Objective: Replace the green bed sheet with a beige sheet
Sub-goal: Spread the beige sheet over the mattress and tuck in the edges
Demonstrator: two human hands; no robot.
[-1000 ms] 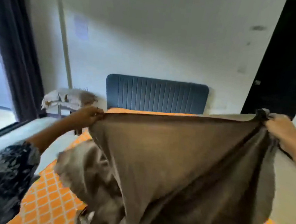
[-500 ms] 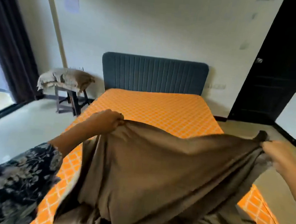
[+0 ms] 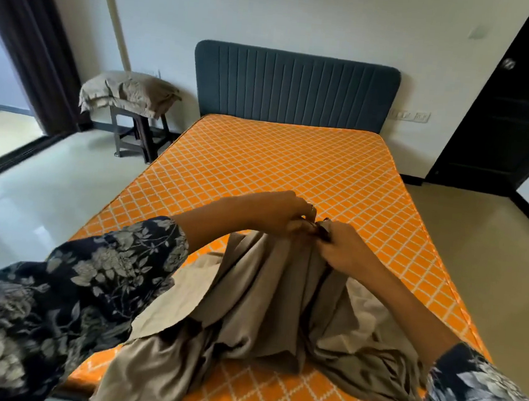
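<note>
Both hands met right over the middle of the bed. The left hand point(image 3: 275, 212) and the right hand point(image 3: 345, 248) were almost touching, knuckle to knuckle, each with fingers curled and pinching the top edge of the beige sheet point(image 3: 266, 297). What sat between the fingertips looked like a gathered corner or hem, but it was too small and bunched to tell which.

The sheet hung down from that pinch toward the person, falling in long folds and pooling on the near end of the orange mattress point(image 3: 279, 169). So the cloth lay below and behind the hands, at the foot of the bed, while the whole far stretch of mattress up to the blue headboard point(image 3: 295, 87) lay bare, with no green sheet in sight on it. The mattress ran lengthwise straight away from the person; the sheet was bundled narrow along that same line.

That gap was the thing to watch: hands in the centre, cloth trailing back, uncovered bed ahead. In my reading, the spreading had barely begun, and the next move would call for the hands to part sideways and throw the cloth forward toward the headboard. Neither hand was clearly nearer the edge they held.

Over by the left wall, a stool point(image 3: 139, 130) carried folded cloth point(image 3: 128, 92).
</note>
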